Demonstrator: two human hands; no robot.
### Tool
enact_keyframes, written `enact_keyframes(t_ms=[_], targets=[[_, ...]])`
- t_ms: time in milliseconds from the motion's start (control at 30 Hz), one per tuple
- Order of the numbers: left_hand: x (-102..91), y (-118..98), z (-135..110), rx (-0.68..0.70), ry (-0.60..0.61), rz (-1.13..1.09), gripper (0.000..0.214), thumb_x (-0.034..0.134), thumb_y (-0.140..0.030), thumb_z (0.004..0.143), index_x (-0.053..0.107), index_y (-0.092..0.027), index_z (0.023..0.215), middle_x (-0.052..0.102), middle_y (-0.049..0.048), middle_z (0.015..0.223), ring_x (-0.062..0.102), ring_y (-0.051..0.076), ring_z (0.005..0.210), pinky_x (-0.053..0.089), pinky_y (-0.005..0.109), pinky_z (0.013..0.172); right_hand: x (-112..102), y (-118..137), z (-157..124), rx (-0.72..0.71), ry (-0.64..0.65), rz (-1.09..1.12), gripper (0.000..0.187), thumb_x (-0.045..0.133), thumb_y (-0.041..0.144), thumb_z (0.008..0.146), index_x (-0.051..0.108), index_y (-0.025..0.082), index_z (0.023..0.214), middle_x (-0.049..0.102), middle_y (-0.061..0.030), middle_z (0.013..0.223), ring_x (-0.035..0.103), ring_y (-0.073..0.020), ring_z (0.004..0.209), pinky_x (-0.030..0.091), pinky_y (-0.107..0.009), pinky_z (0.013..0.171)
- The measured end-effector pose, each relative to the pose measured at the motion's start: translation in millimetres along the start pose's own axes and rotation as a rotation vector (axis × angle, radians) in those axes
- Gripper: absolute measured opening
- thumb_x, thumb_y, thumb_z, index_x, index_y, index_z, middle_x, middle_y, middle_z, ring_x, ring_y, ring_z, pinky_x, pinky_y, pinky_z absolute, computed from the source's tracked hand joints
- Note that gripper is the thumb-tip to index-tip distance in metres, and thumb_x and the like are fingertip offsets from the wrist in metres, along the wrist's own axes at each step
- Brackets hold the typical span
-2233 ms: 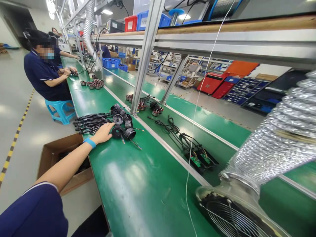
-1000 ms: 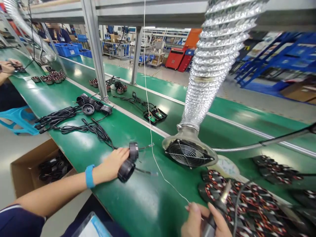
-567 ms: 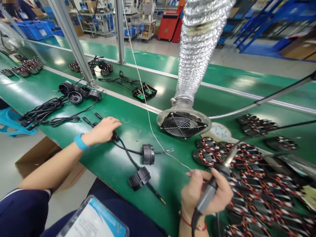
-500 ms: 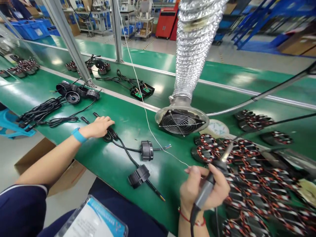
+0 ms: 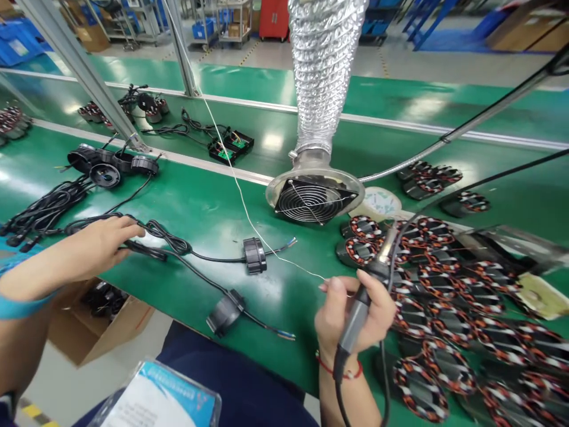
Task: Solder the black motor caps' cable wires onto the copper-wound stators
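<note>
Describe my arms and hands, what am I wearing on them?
Both forearms are bare and neither hand is gloved. Your left hand has a wide light-blue wristband at the wrist, and your right hand has a thin red cord bracelet.

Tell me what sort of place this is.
Most likely a factory assembly line for electric motors: a long green workbench, rows of wound motor stators, a soldering iron in hand, and a foil fume-extraction duct.
</note>
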State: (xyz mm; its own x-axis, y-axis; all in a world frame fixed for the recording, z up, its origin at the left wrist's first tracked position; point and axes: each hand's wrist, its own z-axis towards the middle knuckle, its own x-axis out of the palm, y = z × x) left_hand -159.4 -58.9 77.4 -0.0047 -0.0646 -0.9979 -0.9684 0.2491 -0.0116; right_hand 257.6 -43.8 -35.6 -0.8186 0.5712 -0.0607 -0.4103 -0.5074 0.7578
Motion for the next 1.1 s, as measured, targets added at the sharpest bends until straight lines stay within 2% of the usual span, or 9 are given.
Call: enact_keyframes(t_ms=[133,300,433,500,600,700,800,933,1100], targets=[[4.2,-41,14,0.236,-0.056,-0.004,0.031,0.042,-0.030,0.097,0.062,-0.015,0.115,0.063,0.0136,0.118,0.060,0.025,0.101,0.050,0.042,0.088,-1,-1,-11,0.012,0.098,-0.021,0.042,0.068,0.011,0.082,0.059,0.022,0.121,0.062,0.0023,0.077,0.062,-0.0129,0.059,0.051,-0.027,0.055],[8.5,-160,69,0.618,-0.181,-0.217,0.031,0.049,-0.019,0.094,0.057,-0.016,0.124,0.059,0.0139,0.132,0.047,0.028,0.128,0.042,0.045,0.106,6,4,-19,-0.172,0.280,-0.093,0.043,0.062,0.010,0.086,0.056,0.024,0.126,0.066,0.0008,0.080,0.063,-0.0141,0.063,0.054,-0.028,0.061],[14.1,-213,102,0.761,0.033,-0.340,0.017,0.050,-0.024,0.095,0.064,-0.014,0.094,0.069,0.0088,0.092,0.062,0.023,0.091,0.049,0.037,0.087,5,22,-10,-0.289,0.311,-0.168,0.042,0.058,0.009,0.089,0.052,0.023,0.128,0.068,-0.0021,0.082,0.061,-0.0152,0.063,0.052,-0.028,0.059],[10.4,-211,114,0.755,0.164,-0.470,0.022,0.045,-0.023,0.097,0.063,-0.016,0.088,0.068,0.0052,0.084,0.061,0.017,0.078,0.048,0.030,0.076,-5,38,0,-0.316,0.351,-0.234,0.039,0.056,0.010,0.090,0.053,0.021,0.127,0.069,-0.0037,0.081,0.063,-0.0169,0.066,0.052,-0.030,0.061],[5.7,-182,135,0.611,0.317,-0.679,0.025,0.041,-0.028,0.098,0.060,-0.018,0.086,0.064,0.0005,0.073,0.058,0.013,0.066,0.045,0.024,0.064,-35,64,13,-0.289,0.451,-0.378,0.031,0.053,0.016,0.094,0.056,0.019,0.124,0.072,-0.0059,0.083,0.066,-0.0197,0.072,0.053,-0.034,0.067],[20.5,-145,169,0.307,0.296,-0.858,0.024,0.050,-0.039,0.090,0.059,-0.017,0.090,0.057,-0.0021,0.066,0.050,0.011,0.055,0.041,0.022,0.056,-74,83,14,-0.209,0.462,-0.480,0.032,0.050,0.018,0.096,0.055,0.021,0.128,0.076,-0.0049,0.090,0.069,-0.0192,0.079,0.054,-0.034,0.072],[53.9,-132,198,0.091,0.251,-0.916,0.027,0.058,-0.041,0.078,0.061,-0.015,0.081,0.057,-0.0007,0.067,0.048,0.011,0.058,0.038,0.022,0.055,-110,82,4,-0.120,0.354,-0.654,0.034,0.052,0.015,0.096,0.055,0.023,0.128,0.076,-0.0006,0.085,0.071,-0.0178,0.079,0.054,-0.032,0.075],[85.4,-152,201,0.111,0.423,-0.943,0.032,0.059,-0.047,0.074,0.062,-0.015,0.074,0.061,0.0016,0.068,0.052,0.014,0.063,0.040,0.024,0.059,-138,57,-14,-0.056,0.354,-1.046,0.020,0.052,0.027,0.097,0.063,0.019,0.111,0.074,-0.0051,0.086,0.067,-0.0207,0.072,0.050,-0.034,0.069],[81.6,-178,176,0.337,0.711,-0.988,0.033,0.057,-0.047,0.083,0.061,-0.016,0.074,0.067,0.0027,0.072,0.056,0.014,0.066,0.042,0.025,0.066,-141,27,-27,-0.088,0.546,-1.306,0.031,0.046,0.032,0.098,0.061,0.011,0.115,0.066,-0.0084,0.077,0.061,-0.0257,0.074,0.047,-0.040,0.073]])
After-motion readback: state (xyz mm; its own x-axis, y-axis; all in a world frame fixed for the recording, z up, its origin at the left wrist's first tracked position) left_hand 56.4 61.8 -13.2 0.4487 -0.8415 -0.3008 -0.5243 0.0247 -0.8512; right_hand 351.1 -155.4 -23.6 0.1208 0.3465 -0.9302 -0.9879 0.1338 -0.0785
